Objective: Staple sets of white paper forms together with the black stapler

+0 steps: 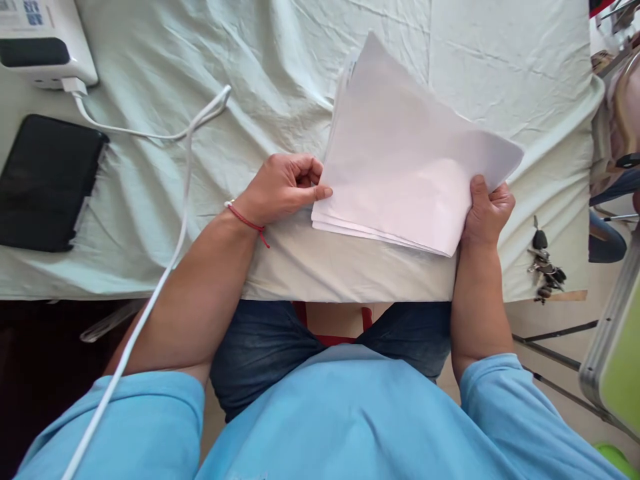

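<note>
Both hands (pixel 285 188) on paper stack (pixel 405 160)

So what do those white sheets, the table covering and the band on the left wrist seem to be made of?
The white sheets look like thin matte paper, with layered edges. The covering seems pale woven cloth, creased. The wrist band looks like red string, with a loose end.

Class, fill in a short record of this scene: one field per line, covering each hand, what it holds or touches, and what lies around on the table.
left hand: thumb against the near left edge of the paper stack
right hand: grips the stack's near right corner
paper stack: white sheets, tilted, on the pale cloth
left of the hands: white cable, black case, white device
right edge: bunch of keys
</note>
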`<state>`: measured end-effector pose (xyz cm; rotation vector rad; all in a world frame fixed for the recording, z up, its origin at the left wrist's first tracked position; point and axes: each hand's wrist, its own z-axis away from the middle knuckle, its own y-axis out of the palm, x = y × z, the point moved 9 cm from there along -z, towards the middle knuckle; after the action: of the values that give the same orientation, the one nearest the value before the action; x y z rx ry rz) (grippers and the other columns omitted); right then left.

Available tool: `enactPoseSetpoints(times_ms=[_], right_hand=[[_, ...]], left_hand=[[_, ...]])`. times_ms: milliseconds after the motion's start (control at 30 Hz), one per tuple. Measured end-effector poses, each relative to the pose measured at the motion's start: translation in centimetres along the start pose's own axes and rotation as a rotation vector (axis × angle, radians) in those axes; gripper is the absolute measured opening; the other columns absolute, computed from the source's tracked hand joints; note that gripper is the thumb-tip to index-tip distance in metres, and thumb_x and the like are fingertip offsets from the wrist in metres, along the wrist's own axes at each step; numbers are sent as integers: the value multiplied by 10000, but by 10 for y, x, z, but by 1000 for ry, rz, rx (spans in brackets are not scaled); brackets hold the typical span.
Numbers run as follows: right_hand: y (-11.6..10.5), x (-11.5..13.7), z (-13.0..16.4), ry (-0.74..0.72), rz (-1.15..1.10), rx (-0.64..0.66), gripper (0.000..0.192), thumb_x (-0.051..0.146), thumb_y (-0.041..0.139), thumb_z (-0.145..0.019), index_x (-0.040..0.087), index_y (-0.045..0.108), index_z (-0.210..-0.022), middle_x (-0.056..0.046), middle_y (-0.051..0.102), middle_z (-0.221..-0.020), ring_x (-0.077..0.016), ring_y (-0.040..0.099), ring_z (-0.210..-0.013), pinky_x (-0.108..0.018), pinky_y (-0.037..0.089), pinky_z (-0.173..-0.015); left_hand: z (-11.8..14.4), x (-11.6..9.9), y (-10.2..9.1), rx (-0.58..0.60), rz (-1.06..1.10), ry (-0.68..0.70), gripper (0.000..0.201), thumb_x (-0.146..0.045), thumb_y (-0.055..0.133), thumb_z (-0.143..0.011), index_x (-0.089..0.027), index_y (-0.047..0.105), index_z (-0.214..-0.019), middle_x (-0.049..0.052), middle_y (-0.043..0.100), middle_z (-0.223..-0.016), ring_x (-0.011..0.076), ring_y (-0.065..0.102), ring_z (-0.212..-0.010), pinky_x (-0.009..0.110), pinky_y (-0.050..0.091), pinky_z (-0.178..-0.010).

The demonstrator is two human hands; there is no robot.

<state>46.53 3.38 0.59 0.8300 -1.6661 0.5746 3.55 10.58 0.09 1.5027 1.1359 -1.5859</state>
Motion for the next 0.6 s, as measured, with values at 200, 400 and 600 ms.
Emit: enactPoseSetpoints(times_ms=[200, 400, 600], right_hand=[[0, 1, 1, 2, 26, -22, 442, 594, 1084, -872, 234, 868, -1011, -95, 922, -1084, -273, 805, -1030, -461, 733, -1022], [-8, -1, -5, -17, -5, -54, 339, 537, 1046, -928, 257, 870, -999, -80, 919, -1064, -283, 828, -1064, -480, 752, -1054], [-11, -5, -12, 29, -25, -41, 268, 449, 1043, -897, 251, 884, -983, -59, 919, -1036, -266, 843, -1120, -419, 747, -1125]], left_hand=[[1, -12, -5, -49, -133, 57, 596, -572, 923, -1019, -246, 572, -664, -25, 409, -649, 148, 333, -642, 390, 268, -620], [0, -11, 3, 17, -48, 29, 371, -456, 988, -846, -237, 698, -771, -28, 571, -708, 140, 449, -674, 321, 335, -599], [-2, -10, 4, 7, -120, 48, 419, -437, 903, -916, -242, 622, -674, -29, 531, -643, 144, 423, -655, 350, 348, -640]])
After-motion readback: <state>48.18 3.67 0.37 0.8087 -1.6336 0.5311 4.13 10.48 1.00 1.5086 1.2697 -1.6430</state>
